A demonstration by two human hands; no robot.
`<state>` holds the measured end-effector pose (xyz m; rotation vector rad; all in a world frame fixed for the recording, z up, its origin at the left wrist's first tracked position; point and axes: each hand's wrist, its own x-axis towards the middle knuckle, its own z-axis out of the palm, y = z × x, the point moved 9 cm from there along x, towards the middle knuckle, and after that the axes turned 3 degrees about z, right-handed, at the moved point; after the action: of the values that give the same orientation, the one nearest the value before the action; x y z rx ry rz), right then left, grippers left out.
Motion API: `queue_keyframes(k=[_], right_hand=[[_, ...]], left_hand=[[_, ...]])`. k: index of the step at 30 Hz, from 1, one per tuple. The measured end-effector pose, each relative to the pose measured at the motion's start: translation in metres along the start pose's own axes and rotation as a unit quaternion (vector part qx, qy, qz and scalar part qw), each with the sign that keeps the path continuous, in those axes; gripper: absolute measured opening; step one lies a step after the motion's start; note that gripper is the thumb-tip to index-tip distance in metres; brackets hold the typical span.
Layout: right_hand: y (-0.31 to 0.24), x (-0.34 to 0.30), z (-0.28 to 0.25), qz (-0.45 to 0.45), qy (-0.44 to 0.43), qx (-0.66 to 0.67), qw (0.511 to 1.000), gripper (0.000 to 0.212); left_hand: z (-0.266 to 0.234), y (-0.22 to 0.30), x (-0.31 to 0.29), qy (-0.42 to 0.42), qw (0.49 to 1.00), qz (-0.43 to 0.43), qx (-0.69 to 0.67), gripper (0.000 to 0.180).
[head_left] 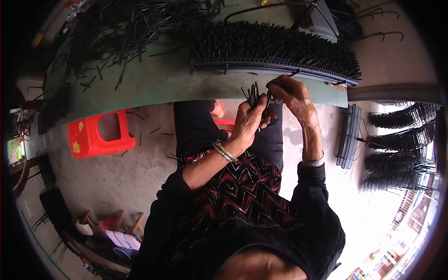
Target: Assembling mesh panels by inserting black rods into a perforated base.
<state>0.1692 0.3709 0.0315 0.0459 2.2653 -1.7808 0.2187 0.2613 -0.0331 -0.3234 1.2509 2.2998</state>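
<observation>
My left hand [247,122] is closed round a small bunch of thin black sticks [252,95], whose ends fan out above the thumb. Close beside it, to the right, my right hand [293,97] pinches with thumb and fingers at a single dark stick, partly hidden by the fingertips. Just beyond both hands, on the table, stands a long black rack [261,65] with a perforated rim. It is packed with several rows of upright black sticks [275,44]. One stick juts out from its front edge near my right knuckles.
Loose black sticks [126,32] lie heaped on the green table [168,86] at the far left. A red plastic stool [98,135] stands on the floor at left, near scattered sticks. Further racks [401,140] of black pieces and a grey frame [349,136] are at right.
</observation>
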Motion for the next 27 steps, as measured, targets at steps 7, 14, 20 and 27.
queue_keyframes(k=[7, 14, 20, 27], right_hand=[[0.002, 0.002, -0.008, 0.019, 0.017, 0.023, 0.999, 0.017], [-0.003, 0.001, -0.011, 0.009, 0.013, 0.01, 1.0, 0.02], [-0.003, 0.0, -0.012, 0.003, 0.015, -0.007, 1.0, 0.021], [0.001, -0.002, -0.003, 0.009, 0.037, 0.011, 0.999, 0.021]], left_hand=[[0.0, 0.011, 0.0, 0.001, 0.995, 0.022, 0.099, 0.032], [0.003, 0.011, 0.003, -0.031, 0.997, 0.04, 0.061, 0.028], [0.001, 0.016, 0.0, 0.006, 0.997, 0.046, 0.063, 0.032], [0.003, 0.023, -0.001, 0.007, 0.993, 0.096, 0.073, 0.028]])
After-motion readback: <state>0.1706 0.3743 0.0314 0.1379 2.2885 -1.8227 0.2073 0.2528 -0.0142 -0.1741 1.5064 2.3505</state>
